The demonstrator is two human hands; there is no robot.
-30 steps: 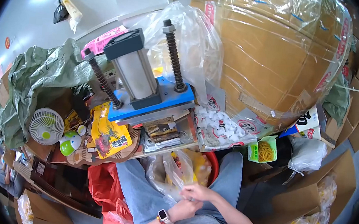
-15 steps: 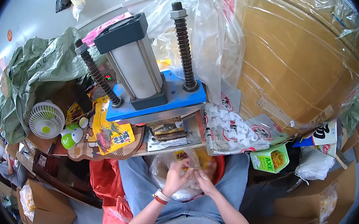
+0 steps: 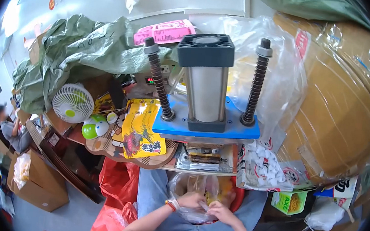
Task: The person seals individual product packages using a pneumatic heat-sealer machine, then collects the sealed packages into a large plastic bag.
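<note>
Low in the view, between the knees, my left hand [image 3: 191, 200] is closed on a clear plastic bag [image 3: 194, 182]. My right hand [image 3: 222, 212] faces it, fingers pinched at the bag's edge. Something yellow shows through the clear film, too blurred to name. Beneath and behind the hands sits a red basin [image 3: 238, 196], partly hidden by the bag and the legs. Just beyond, a press with a blue plate [image 3: 179, 125] stands at the table edge, a dark strip-like block [image 3: 204, 157] under it.
Left of the press are a yellow printed packet [image 3: 147, 134] on a wooden board, a white fan [image 3: 73, 103] and a green-and-white toy-like object [image 3: 95, 127]. White tube-like pieces [image 3: 267, 163] and a green box [image 3: 290, 201] lie right, below a large carton [image 3: 336, 112]. Another person [image 3: 12, 130] sits far left.
The view has swung left and upward, so the press appears farther right. My hands have lowered, and the left hand is now turned sideways toward the right one.
</note>
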